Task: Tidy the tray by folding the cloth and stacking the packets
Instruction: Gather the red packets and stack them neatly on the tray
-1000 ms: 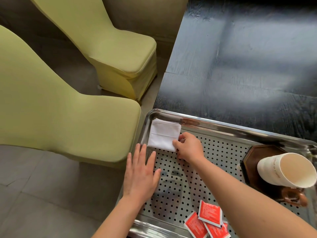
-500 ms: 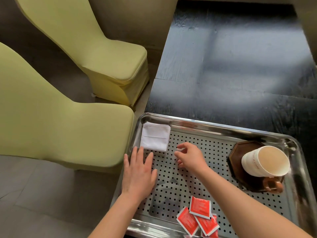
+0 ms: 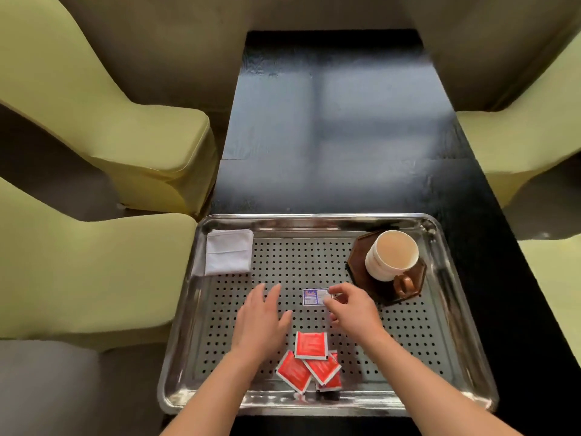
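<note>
The tray (image 3: 314, 219) sits at the near end of the black counter (image 3: 330, 136), square to its edges, so everything is within easy reach. The cloth (image 3: 229, 251) lies folded into a neat rectangle in the tray's far-left corner, probably parked there to leave the middle free; that half of the task looks done. The cup (image 3: 391, 254) stands on a dark coaster (image 3: 356, 265) in the far-right corner, clear of the working space.

The red packets (image 3: 309, 360) are not yet stacked. They lie near the middle of the tray's near edge in a loose fan, overlapping at different angles. One pale packet (image 3: 314, 297) lies flat and apart from them at the tray's centre, printed side up, perhaps as the start of a pile.

The right grip (image 3: 350, 309) reaches in from the near-right with the wrist low and the fingers curled. Its forefinger tip meets the pale packet's right edge and the thumb sits a little nearer. Whether it pinches the packet or only touches it I cannot tell.

The left grip (image 3: 261, 319) holds nothing. It is palm down over the holes left of centre, fingers straight and pointing to the far edge, likely waiting to steady or gather.
</note>
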The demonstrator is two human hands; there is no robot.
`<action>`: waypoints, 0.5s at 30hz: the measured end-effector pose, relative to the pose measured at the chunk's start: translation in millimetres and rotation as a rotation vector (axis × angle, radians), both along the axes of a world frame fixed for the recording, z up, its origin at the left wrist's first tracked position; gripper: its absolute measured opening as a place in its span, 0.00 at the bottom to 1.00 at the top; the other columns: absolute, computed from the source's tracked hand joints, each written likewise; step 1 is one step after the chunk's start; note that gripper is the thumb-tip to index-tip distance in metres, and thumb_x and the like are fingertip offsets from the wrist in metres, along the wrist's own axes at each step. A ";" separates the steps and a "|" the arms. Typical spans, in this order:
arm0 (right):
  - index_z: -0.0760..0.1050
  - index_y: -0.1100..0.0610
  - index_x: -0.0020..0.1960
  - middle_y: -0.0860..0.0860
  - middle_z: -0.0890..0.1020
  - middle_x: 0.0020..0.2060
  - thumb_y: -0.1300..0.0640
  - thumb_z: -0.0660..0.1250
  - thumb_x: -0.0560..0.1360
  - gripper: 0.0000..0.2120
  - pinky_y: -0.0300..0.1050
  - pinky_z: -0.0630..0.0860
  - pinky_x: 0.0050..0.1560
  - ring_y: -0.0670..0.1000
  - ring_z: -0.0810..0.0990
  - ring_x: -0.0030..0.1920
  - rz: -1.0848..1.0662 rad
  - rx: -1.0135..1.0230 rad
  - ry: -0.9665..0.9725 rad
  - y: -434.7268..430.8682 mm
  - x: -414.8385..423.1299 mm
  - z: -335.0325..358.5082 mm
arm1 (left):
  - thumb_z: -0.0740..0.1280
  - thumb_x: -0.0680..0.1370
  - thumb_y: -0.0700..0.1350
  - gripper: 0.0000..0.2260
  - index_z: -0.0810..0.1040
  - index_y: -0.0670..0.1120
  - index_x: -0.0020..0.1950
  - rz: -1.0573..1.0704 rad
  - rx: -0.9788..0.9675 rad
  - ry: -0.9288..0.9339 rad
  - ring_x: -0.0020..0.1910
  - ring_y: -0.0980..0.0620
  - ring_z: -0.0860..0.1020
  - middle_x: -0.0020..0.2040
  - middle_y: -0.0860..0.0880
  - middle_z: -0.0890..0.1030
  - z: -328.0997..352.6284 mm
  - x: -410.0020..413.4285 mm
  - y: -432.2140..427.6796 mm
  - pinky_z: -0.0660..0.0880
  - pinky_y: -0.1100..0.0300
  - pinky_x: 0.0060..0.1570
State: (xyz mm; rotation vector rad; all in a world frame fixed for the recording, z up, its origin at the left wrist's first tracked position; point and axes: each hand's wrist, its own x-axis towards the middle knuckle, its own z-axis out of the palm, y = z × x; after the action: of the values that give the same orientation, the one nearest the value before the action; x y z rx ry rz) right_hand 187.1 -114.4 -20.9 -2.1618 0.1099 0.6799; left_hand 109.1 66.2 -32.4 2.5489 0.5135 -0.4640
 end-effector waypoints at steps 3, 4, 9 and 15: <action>0.79 0.50 0.55 0.48 0.84 0.40 0.54 0.71 0.76 0.08 0.55 0.84 0.46 0.48 0.85 0.39 -0.083 -0.013 0.024 -37.5 -10.9 -1.6 | 0.60 0.81 0.57 0.28 0.58 0.53 0.79 -0.022 -0.075 -0.017 0.77 0.49 0.60 0.79 0.48 0.60 6.0 9.7 -30.8 0.63 0.48 0.73; 0.79 0.50 0.55 0.48 0.84 0.40 0.54 0.70 0.76 0.08 0.55 0.84 0.45 0.48 0.85 0.39 -0.105 -0.025 0.033 -49.6 -13.3 -2.3 | 0.60 0.81 0.57 0.27 0.59 0.53 0.79 -0.033 -0.092 -0.020 0.76 0.49 0.61 0.78 0.49 0.62 7.5 13.0 -39.7 0.64 0.48 0.72; 0.76 0.49 0.47 0.49 0.84 0.39 0.54 0.70 0.74 0.04 0.58 0.83 0.46 0.51 0.84 0.40 -0.254 -0.074 0.018 -98.2 -14.2 -0.7 | 0.62 0.80 0.54 0.26 0.62 0.52 0.77 0.000 -0.230 -0.046 0.71 0.51 0.68 0.74 0.50 0.68 15.0 33.3 -78.1 0.67 0.52 0.67; 0.69 0.49 0.52 0.46 0.73 0.49 0.39 0.73 0.70 0.21 0.47 0.76 0.45 0.48 0.76 0.48 -0.366 -0.123 -0.287 -114.4 -2.4 15.5 | 0.65 0.80 0.49 0.27 0.63 0.51 0.78 0.227 -0.513 -0.050 0.71 0.49 0.70 0.74 0.48 0.69 23.9 67.3 -110.7 0.69 0.47 0.69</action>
State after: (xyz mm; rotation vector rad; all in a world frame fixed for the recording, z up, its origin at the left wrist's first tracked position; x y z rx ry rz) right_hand 184.7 -228.8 -5.4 -2.2504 0.3910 0.1555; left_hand 176.5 -44.5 -8.5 1.9812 0.5723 -0.3880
